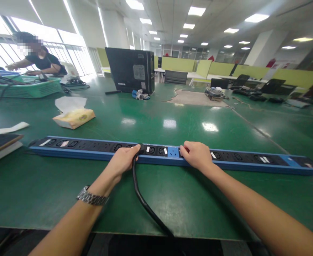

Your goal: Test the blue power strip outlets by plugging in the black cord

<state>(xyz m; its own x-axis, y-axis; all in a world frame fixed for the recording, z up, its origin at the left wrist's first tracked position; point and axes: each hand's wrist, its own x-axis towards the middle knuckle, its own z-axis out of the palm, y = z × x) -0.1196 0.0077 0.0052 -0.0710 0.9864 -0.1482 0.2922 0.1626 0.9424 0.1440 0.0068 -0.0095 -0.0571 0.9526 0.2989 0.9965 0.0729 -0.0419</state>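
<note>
A long blue-and-black power strip lies across the green table in front of me, its sockets facing up. My left hand is closed on a black plug at the strip's middle sockets; how deep the plug sits is hidden. From the plug, a thick black power cord hangs down over the table's near edge. To the right, just past a blue socket, my right hand grips the strip with curled fingers. White labels mark several of the sockets.
A tissue pack and a notebook lie to the left. Farther back are a green basket with cables, a black computer case and gloves. A person sits at the far left.
</note>
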